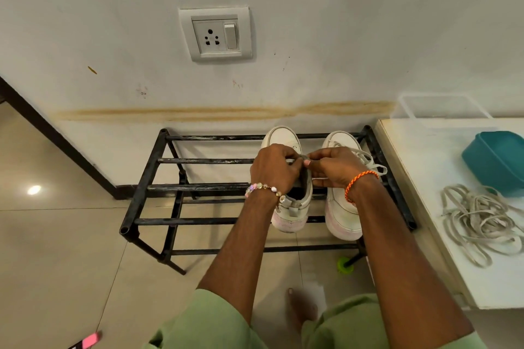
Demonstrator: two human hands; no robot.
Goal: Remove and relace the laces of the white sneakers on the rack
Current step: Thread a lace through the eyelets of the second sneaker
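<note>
Two white sneakers stand side by side on the black metal rack, toes toward the wall. Over the left sneaker my left hand and my right hand meet, and both pinch a short grey-white piece of lace between fingertips. Most of that shoe's upper is hidden under my hands. The right sneaker carries a lace that lies loose across its front. A tangled heap of loose off-white laces lies on the white table at the right.
The white table stands right next to the rack and bears a teal tub and a clear plastic box. A wall socket sits above. My bare foot and a green object are on the tiled floor.
</note>
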